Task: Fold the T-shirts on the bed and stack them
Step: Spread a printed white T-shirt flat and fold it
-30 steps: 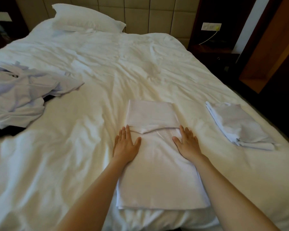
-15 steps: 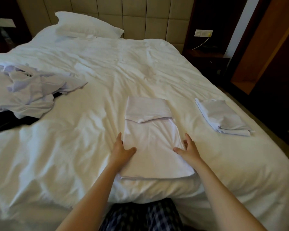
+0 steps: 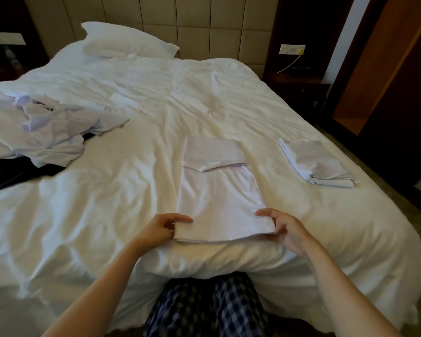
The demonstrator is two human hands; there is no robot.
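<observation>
A white T-shirt (image 3: 219, 193), folded into a long narrow strip, lies on the bed (image 3: 156, 105) near its front edge. My left hand (image 3: 159, 227) pinches the strip's near left corner, thumb on top. At the near right corner my right hand (image 3: 283, 227) pinches the cloth the same way. A stack of folded white T-shirts (image 3: 314, 162) sits to the right, close to the bed's right side. A loose heap of unfolded white T-shirts (image 3: 44, 132) lies at the far left.
A dark garment (image 3: 15, 173) pokes out under the heap at the left. A pillow (image 3: 127, 41) rests by the padded headboard. A dark nightstand (image 3: 299, 86) and a wooden cabinet (image 3: 384, 69) stand right of the bed. My checked trousers (image 3: 204, 310) touch the bed's front edge.
Both hands slid from the middle of the strip back to its near end and went from lying flat to pinching the two near corners. The view pulled back from the bed.
</observation>
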